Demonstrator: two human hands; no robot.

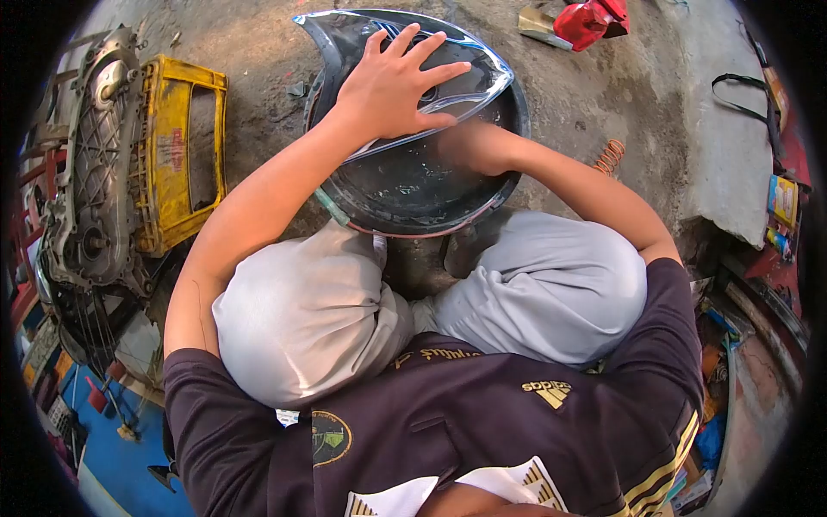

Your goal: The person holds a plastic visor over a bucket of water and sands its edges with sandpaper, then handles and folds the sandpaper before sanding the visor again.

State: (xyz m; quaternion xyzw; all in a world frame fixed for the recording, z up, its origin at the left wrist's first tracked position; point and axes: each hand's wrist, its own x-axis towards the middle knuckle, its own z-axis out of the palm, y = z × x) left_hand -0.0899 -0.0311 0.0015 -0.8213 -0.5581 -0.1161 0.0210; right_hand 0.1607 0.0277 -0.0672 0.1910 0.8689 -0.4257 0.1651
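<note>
A glossy dark panel with blue and white stripes (469, 86) leans over a round black basin (379, 202) between my knees. My left hand (392, 82) lies on the panel's upper face, its fingers spread wide. Below the panel's lower edge, my right hand (474, 146) is inside the basin, smeared by motion; its fingers and anything in them cannot be made out. Wet-looking specks show on the basin's dark inside.
A yellow plastic crate (185, 155) stands at the left beside a metal engine casing (95, 172). A copper-coloured spring (609, 157) lies on the concrete at the right. Near the top right is a red packet (590, 23); a black strap (741, 82) lies farther right.
</note>
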